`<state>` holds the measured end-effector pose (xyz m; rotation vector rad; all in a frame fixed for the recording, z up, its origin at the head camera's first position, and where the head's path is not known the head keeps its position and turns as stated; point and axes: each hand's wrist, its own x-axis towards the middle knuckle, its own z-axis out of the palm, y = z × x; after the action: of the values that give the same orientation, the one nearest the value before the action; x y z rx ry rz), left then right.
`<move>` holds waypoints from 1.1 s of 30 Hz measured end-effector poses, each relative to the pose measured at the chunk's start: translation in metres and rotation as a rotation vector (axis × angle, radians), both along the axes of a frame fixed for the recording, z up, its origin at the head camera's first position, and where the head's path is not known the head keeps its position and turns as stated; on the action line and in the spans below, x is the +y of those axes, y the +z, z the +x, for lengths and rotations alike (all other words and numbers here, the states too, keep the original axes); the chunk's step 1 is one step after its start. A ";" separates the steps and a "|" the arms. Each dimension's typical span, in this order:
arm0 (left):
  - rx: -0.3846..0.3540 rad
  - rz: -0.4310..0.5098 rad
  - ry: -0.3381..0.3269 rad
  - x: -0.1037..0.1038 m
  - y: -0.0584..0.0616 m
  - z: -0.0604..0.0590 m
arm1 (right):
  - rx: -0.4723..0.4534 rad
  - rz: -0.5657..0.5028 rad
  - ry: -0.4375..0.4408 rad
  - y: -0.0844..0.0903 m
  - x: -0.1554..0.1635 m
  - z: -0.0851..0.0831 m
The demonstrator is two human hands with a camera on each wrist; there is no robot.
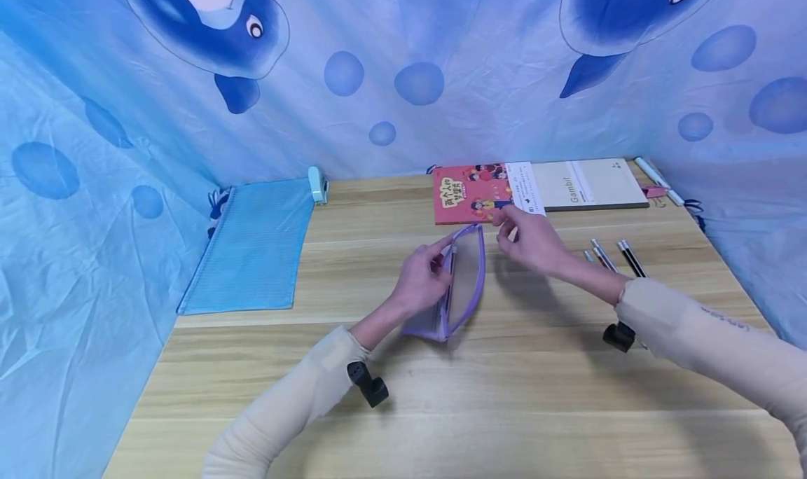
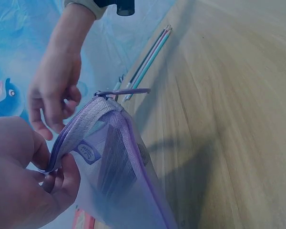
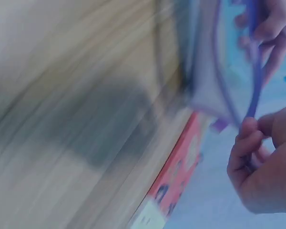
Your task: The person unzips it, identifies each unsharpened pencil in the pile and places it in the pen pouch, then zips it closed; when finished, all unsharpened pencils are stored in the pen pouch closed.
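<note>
I've got my left hand [image 1: 419,279] pinching the zipper edge of the purple mesh pouch [image 1: 463,286], which stands on the table [image 1: 504,395] between my hands. My right hand [image 1: 529,241] pinches at its far end, near the loop. Best to keep the edge taut and pull straight along it. Beyond my right hand, the grey notebook [image 1: 592,183] reads "Gambit".
</note>
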<state>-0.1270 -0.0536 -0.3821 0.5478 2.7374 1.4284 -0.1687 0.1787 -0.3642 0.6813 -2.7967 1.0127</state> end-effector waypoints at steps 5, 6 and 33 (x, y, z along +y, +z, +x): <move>-0.019 -0.022 -0.023 0.000 -0.002 0.000 | 0.120 0.179 0.149 -0.014 0.017 -0.007; -0.026 -0.025 -0.031 0.001 -0.003 0.000 | 0.146 0.198 0.185 -0.017 0.018 -0.008; -0.210 0.207 -0.114 -0.054 -0.022 -0.005 | 0.409 -0.001 0.388 -0.025 0.033 0.010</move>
<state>-0.1322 -0.1073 -0.4039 0.5163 2.3764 1.6478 -0.1591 0.2122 -0.3892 1.3004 -2.3583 0.8053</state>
